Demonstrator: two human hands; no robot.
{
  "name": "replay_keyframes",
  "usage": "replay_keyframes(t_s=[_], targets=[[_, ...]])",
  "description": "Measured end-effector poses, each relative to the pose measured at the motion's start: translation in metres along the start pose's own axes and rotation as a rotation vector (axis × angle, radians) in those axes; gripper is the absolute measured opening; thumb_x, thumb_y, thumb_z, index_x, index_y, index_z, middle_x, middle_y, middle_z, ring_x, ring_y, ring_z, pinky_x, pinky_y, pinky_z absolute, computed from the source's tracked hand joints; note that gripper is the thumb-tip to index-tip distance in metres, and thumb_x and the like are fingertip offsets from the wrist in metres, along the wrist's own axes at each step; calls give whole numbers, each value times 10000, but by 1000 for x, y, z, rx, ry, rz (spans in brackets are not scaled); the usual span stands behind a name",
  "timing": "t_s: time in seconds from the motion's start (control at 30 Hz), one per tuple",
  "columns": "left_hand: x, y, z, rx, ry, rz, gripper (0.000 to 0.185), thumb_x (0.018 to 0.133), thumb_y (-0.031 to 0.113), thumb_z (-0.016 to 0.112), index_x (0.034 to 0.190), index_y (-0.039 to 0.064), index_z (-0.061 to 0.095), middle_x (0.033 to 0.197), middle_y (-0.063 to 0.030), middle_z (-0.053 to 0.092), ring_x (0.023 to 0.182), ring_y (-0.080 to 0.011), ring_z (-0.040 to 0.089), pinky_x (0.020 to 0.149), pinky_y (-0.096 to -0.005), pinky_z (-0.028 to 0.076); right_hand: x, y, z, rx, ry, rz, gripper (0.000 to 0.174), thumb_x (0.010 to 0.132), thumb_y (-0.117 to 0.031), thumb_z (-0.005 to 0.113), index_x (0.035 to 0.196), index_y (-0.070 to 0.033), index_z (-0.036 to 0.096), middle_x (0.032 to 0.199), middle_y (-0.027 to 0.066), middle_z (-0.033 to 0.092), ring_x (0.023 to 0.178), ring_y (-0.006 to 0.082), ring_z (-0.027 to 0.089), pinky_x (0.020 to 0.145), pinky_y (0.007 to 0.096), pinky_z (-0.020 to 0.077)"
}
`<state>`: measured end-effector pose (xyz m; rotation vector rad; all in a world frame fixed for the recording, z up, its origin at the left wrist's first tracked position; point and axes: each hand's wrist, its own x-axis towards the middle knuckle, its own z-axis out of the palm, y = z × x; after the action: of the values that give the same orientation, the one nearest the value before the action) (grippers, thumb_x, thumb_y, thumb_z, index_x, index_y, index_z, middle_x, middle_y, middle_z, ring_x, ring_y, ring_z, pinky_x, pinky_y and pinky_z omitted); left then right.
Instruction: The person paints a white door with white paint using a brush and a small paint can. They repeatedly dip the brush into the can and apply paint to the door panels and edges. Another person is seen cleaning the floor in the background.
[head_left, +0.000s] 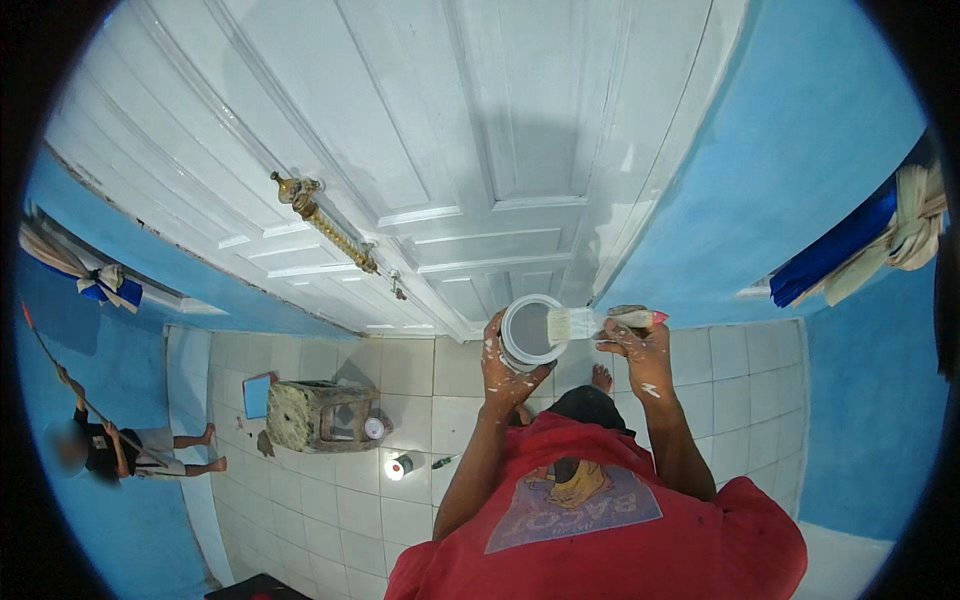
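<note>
My left hand, spotted with white paint, is closed around an open round paint container with a white rim. In my right hand is a flat paintbrush with a pink-tipped handle. Its pale bristles lie over the right side of the container's rim; whether they touch it, I cannot tell. Beyond both hands stands a white panelled double door. It bears an ornate brass-coloured pull handle and a small latch.
On the tiled floor to the left are a paint-stained stool, two small cans, a blue tray and a green-handled tool. Far left, another person holds a long pole by a blue wall. Tied curtains hang right.
</note>
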<state>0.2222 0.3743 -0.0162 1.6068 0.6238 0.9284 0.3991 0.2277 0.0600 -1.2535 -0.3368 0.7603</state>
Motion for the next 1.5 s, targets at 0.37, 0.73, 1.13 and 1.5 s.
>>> replay_keyframes(t_s=[0.37, 0.73, 1.13, 1.5], targets=[[10, 7, -1, 247, 46, -29, 1128, 627, 187, 1019, 1548, 23, 388, 1383, -148, 625, 1292, -291, 628, 1141, -430, 495, 12, 33, 1, 284, -18, 24, 363, 923, -132, 821, 1205, 10, 643, 1033, 109, 739, 921, 258, 774, 848, 435, 680], [35, 2, 1, 131, 82, 51, 1103, 594, 204, 1005, 1519, 1, 439, 1363, -155, 597, 1265, -302, 619, 1122, -434, 491, 41, -6, 11, 71, -80, -76, 371, 909, -165, 865, 1152, 28, 663, 975, 106, 738, 867, 203, 759, 753, 353, 651], [37, 21, 12, 182, 151, 15, 1068, 610, 212, 1010, 1499, -10, 462, 1362, -137, 578, 1263, -279, 615, 1130, -426, 494, 37, 2, -2, 457, -44, 129, 333, 947, -203, 805, 1210, -33, 692, 1041, 108, 770, 926, 271, 776, 674, 363, 645], [35, 18, -18, 130, 123, -75, 1154, 592, 255, 1020, 1544, -2, 421, 1397, -143, 566, 1299, -287, 598, 1155, -433, 473, 34, 15, 18, 456, 35, -29, 347, 967, -154, 785, 1261, -20, 657, 1044, 117, 764, 961, 288, 785, 797, 385, 676]])
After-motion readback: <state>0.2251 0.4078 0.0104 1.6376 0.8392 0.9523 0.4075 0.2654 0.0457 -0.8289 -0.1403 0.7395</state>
